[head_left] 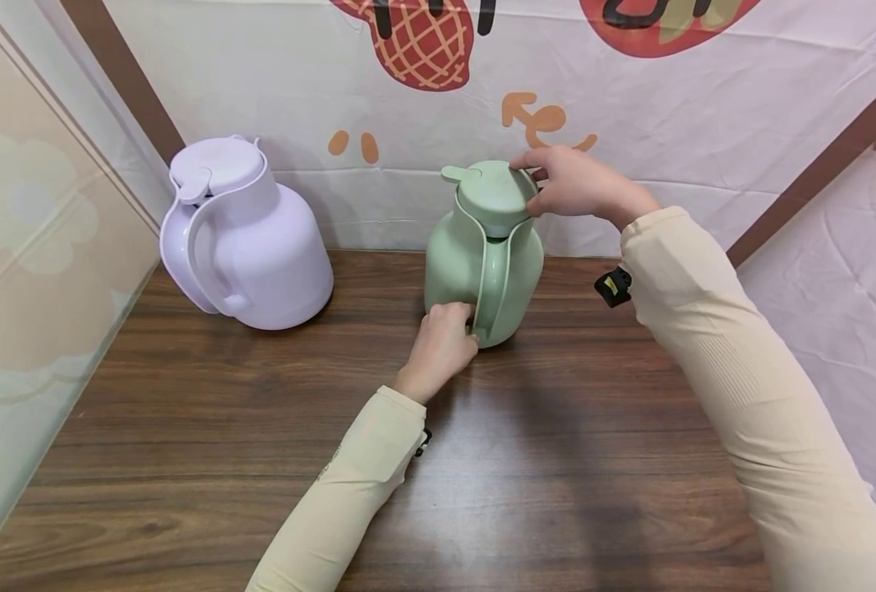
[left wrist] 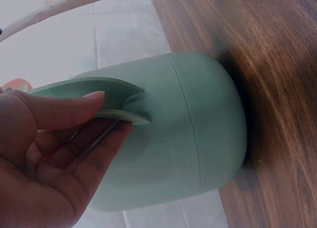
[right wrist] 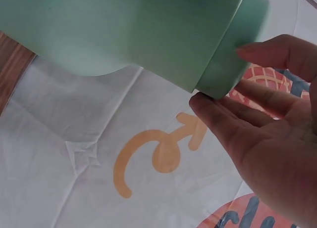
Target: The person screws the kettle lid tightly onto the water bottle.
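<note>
A green thermos jug (head_left: 453,255) stands on the wooden table, its handle facing the front. Low on that handle (head_left: 491,284), my left hand (head_left: 440,345) pinches the edge between thumb and fingers; in the left wrist view the thumb (left wrist: 74,109) lies along the handle's rim. At the top, my right hand (head_left: 574,185) grips the right side of the round lid (head_left: 493,193), which has a small tab pointing left. Seen from the right wrist, thumb and fingertips press the side of the lid (right wrist: 233,55).
A lilac thermos jug (head_left: 275,247) of like shape stands at the left on the table (head_left: 223,460), its handle toward the front left. Behind both jugs hangs a white printed cloth (head_left: 260,74). Further cloth panels (head_left: 845,214) close off the sides.
</note>
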Demonstrator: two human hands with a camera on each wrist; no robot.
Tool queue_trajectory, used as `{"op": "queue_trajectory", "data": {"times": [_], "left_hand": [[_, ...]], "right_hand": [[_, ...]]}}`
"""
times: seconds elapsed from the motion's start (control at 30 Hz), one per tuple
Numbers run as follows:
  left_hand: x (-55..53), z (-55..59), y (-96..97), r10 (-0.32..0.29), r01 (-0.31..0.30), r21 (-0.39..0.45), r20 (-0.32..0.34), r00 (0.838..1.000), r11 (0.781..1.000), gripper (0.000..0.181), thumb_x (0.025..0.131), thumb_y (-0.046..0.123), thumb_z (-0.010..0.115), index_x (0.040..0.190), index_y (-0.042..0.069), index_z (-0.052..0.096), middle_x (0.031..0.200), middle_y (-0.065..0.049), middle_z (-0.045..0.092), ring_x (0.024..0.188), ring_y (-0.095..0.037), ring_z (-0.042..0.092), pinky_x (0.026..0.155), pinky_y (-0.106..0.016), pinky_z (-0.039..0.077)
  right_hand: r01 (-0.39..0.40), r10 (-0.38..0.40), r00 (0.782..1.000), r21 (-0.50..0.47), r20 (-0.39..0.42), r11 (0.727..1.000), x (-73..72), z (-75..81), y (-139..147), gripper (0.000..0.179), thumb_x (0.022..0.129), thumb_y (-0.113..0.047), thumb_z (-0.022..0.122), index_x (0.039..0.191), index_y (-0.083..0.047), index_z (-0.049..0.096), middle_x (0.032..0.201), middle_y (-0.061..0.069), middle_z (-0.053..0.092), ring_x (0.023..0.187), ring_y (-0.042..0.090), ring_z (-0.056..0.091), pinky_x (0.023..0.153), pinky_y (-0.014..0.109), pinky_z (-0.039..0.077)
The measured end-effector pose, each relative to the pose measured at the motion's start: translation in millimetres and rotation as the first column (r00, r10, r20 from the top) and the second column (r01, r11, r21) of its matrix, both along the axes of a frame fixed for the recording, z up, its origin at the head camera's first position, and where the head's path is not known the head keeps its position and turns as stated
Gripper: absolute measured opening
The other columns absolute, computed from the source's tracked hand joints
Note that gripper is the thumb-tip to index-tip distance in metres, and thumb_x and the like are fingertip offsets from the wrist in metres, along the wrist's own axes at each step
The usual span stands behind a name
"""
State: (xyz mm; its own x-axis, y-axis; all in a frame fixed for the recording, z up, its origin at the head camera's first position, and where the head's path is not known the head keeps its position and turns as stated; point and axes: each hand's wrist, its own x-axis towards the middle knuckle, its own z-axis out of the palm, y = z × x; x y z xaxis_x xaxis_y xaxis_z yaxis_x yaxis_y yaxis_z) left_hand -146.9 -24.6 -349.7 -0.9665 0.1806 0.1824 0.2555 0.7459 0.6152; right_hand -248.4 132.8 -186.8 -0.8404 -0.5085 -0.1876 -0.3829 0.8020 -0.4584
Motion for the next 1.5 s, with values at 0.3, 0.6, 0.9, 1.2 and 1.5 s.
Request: {"op": "queue_trajectory", "data": {"times": [0.3, 0.6, 0.9, 1.2, 1.5], "left_hand": [[1.2, 0.4, 0.1, -0.001, 0.001, 0.0, 0.007, 1.0, 1.0, 0.017, 0.071, -0.005, 0.062, 0.063, 0.008, 0.053, 0.067, -0.005, 0.055, 0.061, -0.019, 0.047, 0.06, -0.033, 0.043], [1.0, -0.2, -0.4, -0.001, 0.001, -0.003, 0.005, 1.0, 1.0, 0.014, 0.072, -0.005, 0.061, 0.067, 0.007, 0.057, 0.069, -0.006, 0.057, 0.063, -0.019, 0.05, 0.061, -0.033, 0.044], [1.2, -0.3, -0.2, 0.0, 0.0, -0.004, -0.008, 1.0, 1.0, 0.015, 0.07, -0.005, 0.061, 0.065, 0.007, 0.056, 0.068, -0.005, 0.056, 0.062, -0.019, 0.049, 0.061, -0.033, 0.044], [1.1, -0.1, -0.3, -0.002, 0.001, -0.008, -0.015, 1.0, 1.0, 0.014, 0.07, -0.005, 0.061, 0.065, 0.007, 0.056, 0.068, -0.005, 0.057, 0.062, -0.019, 0.049, 0.06, -0.034, 0.044], [0.7, -0.1, -0.5, 0.0, 0.0, -0.005, -0.005, 1.0, 1.0, 0.015, 0.071, -0.005, 0.062, 0.065, 0.007, 0.056, 0.067, -0.005, 0.056, 0.061, -0.018, 0.048, 0.06, -0.033, 0.044]], "right_hand": [[0.007, -0.005, 0.998, -0.041, 0.059, 0.999, -4.0, -1.9, 3.5, 0.067, 0.078, -0.005, 0.06, 0.14, -0.007, 0.033, 0.141, 0.011, 0.035, 0.128, 0.027, 0.032, 0.097, 0.042, 0.034], [0.024, -0.02, 0.998, -0.083, 0.055, 0.996, -2.2, -4.3, 6.2, 0.07, 0.077, -0.01, 0.068, 0.139, -0.004, 0.035, 0.138, 0.013, 0.039, 0.124, 0.028, 0.039, 0.096, 0.042, 0.035], [0.03, -0.032, 0.999, -0.069, -0.028, 0.997, 1.7, -5.4, 2.9, 0.068, 0.075, -0.016, 0.072, 0.134, 0.001, 0.04, 0.132, 0.016, 0.044, 0.117, 0.031, 0.045, 0.091, 0.043, 0.038], [0.047, -0.05, 0.995, -0.044, -0.084, 0.998, 7.7, -5.4, -0.8, 0.059, 0.076, -0.018, 0.071, 0.126, 0.003, 0.047, 0.126, 0.017, 0.049, 0.106, 0.029, 0.053, 0.087, 0.041, 0.04], [0.097, -0.096, 0.986, 0.002, -0.133, 0.995, 13.8, -2.1, -5.3, 0.05, 0.075, -0.019, 0.072, 0.115, 0.005, 0.052, 0.108, 0.017, 0.054, 0.095, 0.026, 0.049, 0.082, 0.039, 0.039]]}}
